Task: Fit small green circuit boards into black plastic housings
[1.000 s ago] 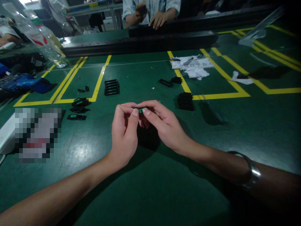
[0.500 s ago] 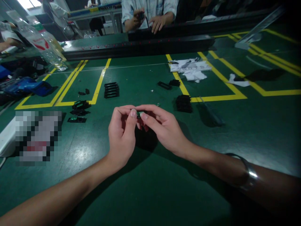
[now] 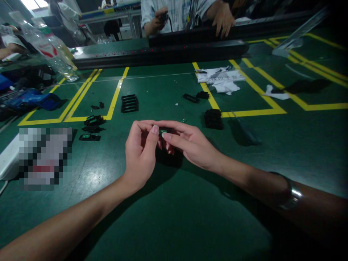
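My left hand (image 3: 141,152) and my right hand (image 3: 187,143) meet just above the green table (image 3: 174,203), fingertips together. Both pinch one small green part (image 3: 162,131), mostly hidden by my thumbs. A metal bangle (image 3: 292,194) sits on my right forearm. A stack of black plastic pieces (image 3: 214,119) lies a little right of my right hand. A row of black strips (image 3: 129,103) lies beyond my left hand.
Several black and green parts (image 3: 91,127) lie at the left near a yellow line. White paper scraps (image 3: 221,79) sit at the back. A clear plastic bottle (image 3: 49,47) leans far left. Another person's hands (image 3: 221,18) work behind a black rail (image 3: 163,52).
My hands have stayed together on the small part, with the right fingers flattening a little. The other person's hand at the back has moved to the right.
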The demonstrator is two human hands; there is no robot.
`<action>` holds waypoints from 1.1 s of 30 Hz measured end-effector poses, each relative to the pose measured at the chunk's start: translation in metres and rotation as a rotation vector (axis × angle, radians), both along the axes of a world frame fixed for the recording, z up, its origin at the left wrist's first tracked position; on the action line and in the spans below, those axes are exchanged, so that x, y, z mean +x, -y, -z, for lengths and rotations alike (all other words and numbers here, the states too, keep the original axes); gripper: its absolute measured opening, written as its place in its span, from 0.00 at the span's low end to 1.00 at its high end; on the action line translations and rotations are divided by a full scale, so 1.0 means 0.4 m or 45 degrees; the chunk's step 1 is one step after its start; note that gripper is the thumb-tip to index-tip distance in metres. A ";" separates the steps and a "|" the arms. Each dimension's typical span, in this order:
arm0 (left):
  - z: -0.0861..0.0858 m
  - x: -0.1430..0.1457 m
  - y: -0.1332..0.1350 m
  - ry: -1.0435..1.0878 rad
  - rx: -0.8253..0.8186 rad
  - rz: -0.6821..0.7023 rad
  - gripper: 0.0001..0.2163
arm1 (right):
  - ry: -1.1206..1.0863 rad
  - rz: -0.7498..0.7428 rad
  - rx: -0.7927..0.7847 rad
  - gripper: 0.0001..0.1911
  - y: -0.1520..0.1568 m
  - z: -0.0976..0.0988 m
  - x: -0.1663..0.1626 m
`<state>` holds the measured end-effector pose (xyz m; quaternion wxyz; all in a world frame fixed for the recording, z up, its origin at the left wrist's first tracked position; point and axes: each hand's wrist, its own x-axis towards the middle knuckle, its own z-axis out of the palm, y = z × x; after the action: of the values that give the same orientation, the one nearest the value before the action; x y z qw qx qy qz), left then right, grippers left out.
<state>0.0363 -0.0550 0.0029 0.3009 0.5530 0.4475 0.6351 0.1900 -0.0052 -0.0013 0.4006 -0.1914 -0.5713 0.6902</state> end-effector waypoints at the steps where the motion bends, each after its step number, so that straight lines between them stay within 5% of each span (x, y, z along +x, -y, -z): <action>1: -0.001 -0.001 0.000 0.003 -0.008 0.004 0.09 | -0.016 -0.012 -0.025 0.18 -0.003 0.003 0.000; 33: -0.008 0.009 0.005 0.063 -0.061 0.066 0.08 | -0.074 -0.092 -0.195 0.15 -0.009 0.004 0.006</action>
<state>0.0398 -0.0569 0.0060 0.3416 0.5410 0.4405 0.6297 0.1922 -0.0014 -0.0030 0.3760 -0.1806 -0.5114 0.7514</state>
